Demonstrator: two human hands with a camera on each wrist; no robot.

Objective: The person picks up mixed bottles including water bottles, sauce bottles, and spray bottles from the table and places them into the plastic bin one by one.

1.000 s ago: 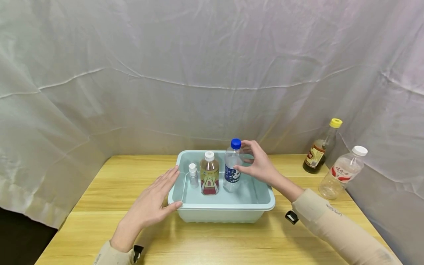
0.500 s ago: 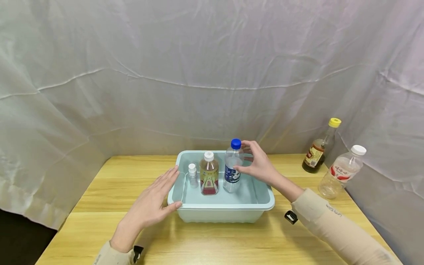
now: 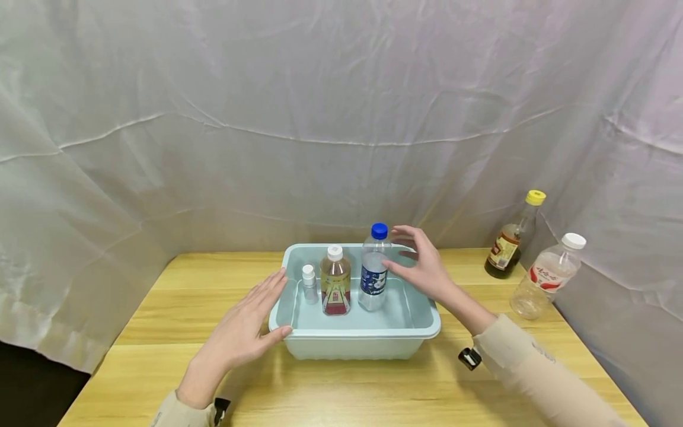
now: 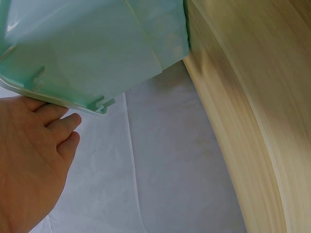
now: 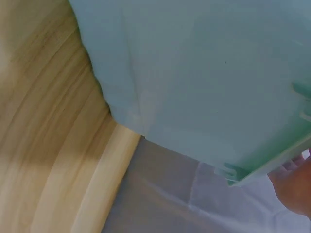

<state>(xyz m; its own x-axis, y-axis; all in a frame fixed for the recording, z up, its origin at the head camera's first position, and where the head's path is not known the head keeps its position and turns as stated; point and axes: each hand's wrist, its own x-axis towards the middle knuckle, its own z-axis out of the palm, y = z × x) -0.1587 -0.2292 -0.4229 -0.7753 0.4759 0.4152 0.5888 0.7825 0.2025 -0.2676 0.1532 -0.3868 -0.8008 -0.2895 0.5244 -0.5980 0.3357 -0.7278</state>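
A pale blue-green plastic basin (image 3: 354,334) stands on the wooden table with three bottles upright in it. They are a small clear bottle with a white cap (image 3: 310,289), a brown drink bottle with a white cap (image 3: 335,290) and a clear bottle with a blue cap (image 3: 373,280). My right hand (image 3: 424,267) is at the right of the blue-capped bottle, fingers bent and spread, thumb tip overlapping the bottle's edge. Along the basin's left rim lies my left hand (image 3: 240,335), fingers straight. The left wrist view shows this hand (image 4: 36,145) against the rim.
At the table's right stand a dark sauce bottle with a yellow cap (image 3: 504,252) and a clear bottle with a white cap (image 3: 546,279). A grey cloth (image 3: 341,118) hangs behind the table (image 3: 341,388) and along its sides.
My right hand has loosened from the blue-capped bottle and drawn slightly to the right, its thumb coming off the label. The left hand stays at the rim.
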